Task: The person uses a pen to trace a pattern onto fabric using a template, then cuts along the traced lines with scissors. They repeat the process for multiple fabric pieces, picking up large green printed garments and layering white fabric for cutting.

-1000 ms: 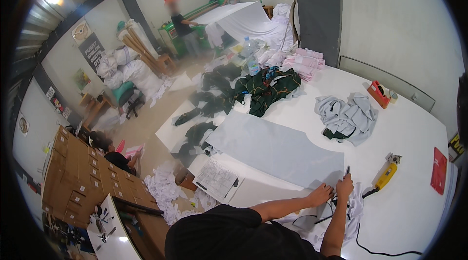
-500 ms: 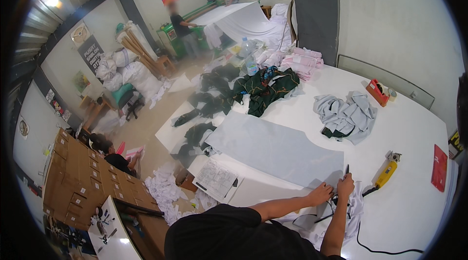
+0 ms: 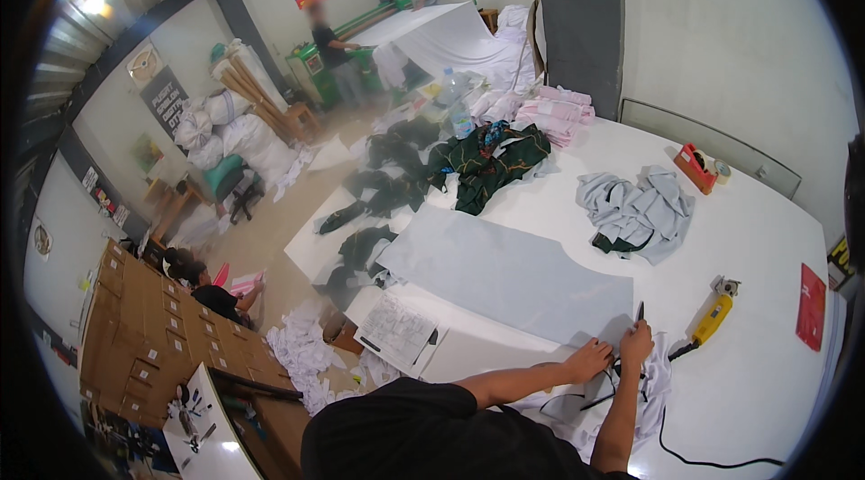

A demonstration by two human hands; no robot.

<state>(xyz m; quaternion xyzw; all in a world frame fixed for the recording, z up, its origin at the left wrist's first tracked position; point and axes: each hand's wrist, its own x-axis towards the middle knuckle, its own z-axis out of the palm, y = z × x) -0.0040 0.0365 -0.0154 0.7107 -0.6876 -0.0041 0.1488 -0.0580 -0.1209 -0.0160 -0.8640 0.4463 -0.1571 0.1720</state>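
A pale grey fabric panel [image 3: 505, 273] lies flat on the white table, its narrow end toward me. At that end my left hand [image 3: 587, 360] is closed on the cloth's edge, fingers curled down. Just to the right, my right hand [image 3: 637, 345] is closed around a slim dark pointed tool [image 3: 641, 311], its tip sticking up past the fingers. I cannot make out what kind of tool it is. Under my forearms, white cloth [image 3: 656, 390] is bunched with dark straps or cords among it.
Right of my hands lies a yellow electric cutter [image 3: 714, 320] with a black cord [image 3: 712, 463]. Beyond are crumpled grey cloth [image 3: 638, 205], a red tape dispenser [image 3: 695, 169], dark green garments [image 3: 500, 165] and pink bundles [image 3: 557, 113]. Papers [image 3: 396, 331] lie left; other people work farther off.
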